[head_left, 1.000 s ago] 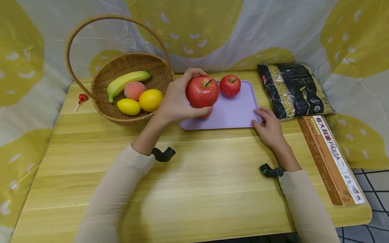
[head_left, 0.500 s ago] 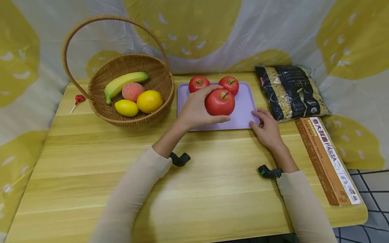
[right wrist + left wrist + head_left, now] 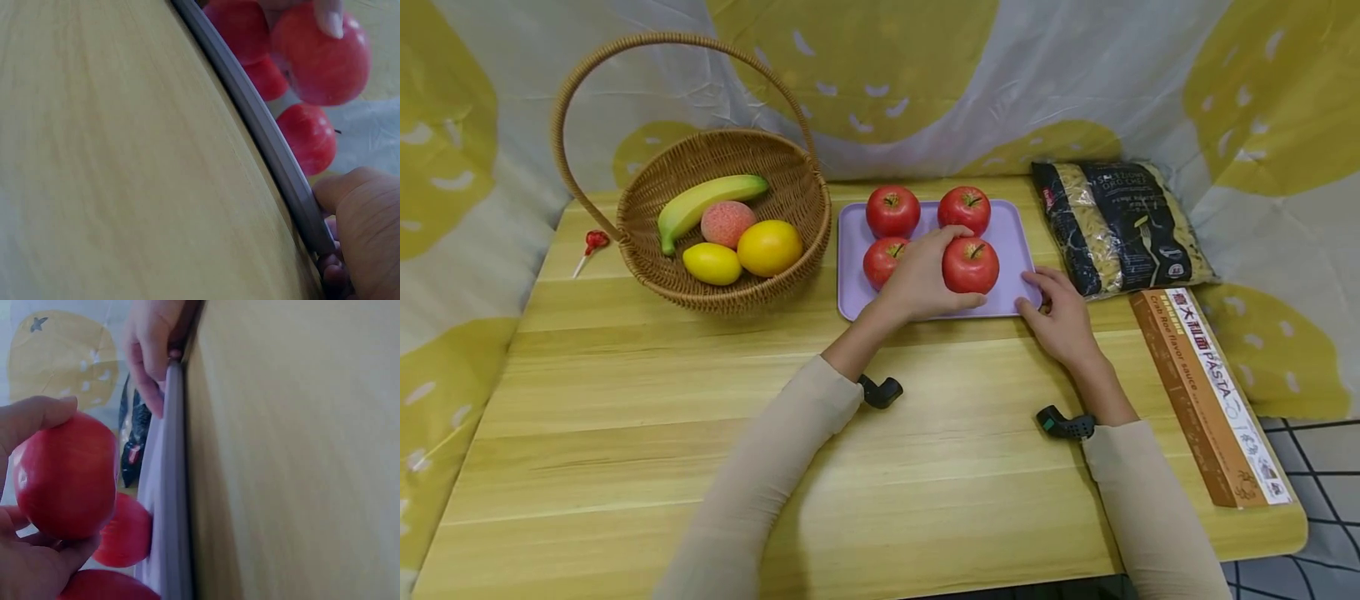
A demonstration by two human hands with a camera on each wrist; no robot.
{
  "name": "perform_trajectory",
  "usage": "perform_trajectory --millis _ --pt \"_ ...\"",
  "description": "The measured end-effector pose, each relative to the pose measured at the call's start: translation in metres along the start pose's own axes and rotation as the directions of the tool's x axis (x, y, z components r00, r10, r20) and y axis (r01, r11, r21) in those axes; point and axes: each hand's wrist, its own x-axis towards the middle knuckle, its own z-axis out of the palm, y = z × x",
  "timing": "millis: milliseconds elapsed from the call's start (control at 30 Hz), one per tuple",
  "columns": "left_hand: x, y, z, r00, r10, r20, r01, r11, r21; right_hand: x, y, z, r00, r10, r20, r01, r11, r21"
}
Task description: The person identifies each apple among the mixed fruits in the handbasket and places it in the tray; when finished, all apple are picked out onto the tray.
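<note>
My left hand [image 3: 921, 282] holds a red apple [image 3: 972, 267] from its left side, thumb in front and fingers behind. In the left wrist view this apple [image 3: 67, 478] hangs a little off the lilac tray [image 3: 1013, 246], over its front right part. Two more apples stand along the tray's back, one at the left [image 3: 892, 212] and one at the right [image 3: 964, 209]. A front left apple [image 3: 881, 262] is partly covered by my left hand. My right hand [image 3: 1062, 321] pinches the tray's front right corner, the thumb on the rim in the right wrist view.
Left of the tray stands a wicker basket [image 3: 651, 283] with a banana [image 3: 711, 204], a peach [image 3: 727, 223] and two lemons [image 3: 712, 263]. A red lollipop [image 3: 597, 242] lies beside it. A pasta bag [image 3: 1123, 225] and a long pasta box [image 3: 1210, 396] lie at the right.
My left hand has carried its apple rightward and lower, from the tray's left part to its front right. The left-hand apples have come into view. My right hand stays at the corner.
</note>
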Motion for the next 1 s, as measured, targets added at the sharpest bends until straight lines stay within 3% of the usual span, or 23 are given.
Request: perform_trajectory --millis 167,367,667,833,1000 --pt "0.006 0.004 0.015 0.996 -0.089 0.015 0.089 0.996 0.026 -0.001 0.000 0.000 1.000 0.001 -0.001 -0.001 1.000 0.004" --pt "0.010 0.008 0.027 0.977 -0.214 -0.008 0.214 0.976 0.043 -0.001 0.000 0.000 1.000 0.000 -0.005 0.000 1.000 0.008" --pt "0.014 0.003 0.036 0.975 -0.217 -0.046 0.219 0.975 0.041 0.000 0.000 -0.002 1.000 -0.002 -0.001 0.002 1.000 -0.008" --pt "0.015 0.003 0.037 0.979 -0.203 -0.032 0.204 0.978 0.034 -0.001 -0.001 -0.004 1.000 0.002 -0.001 -0.002 1.000 -0.008" --pt "0.010 0.005 0.032 0.973 -0.233 0.004 0.232 0.972 0.043 0.000 0.000 -0.001 1.000 -0.005 0.002 0.005 1.000 0.000"
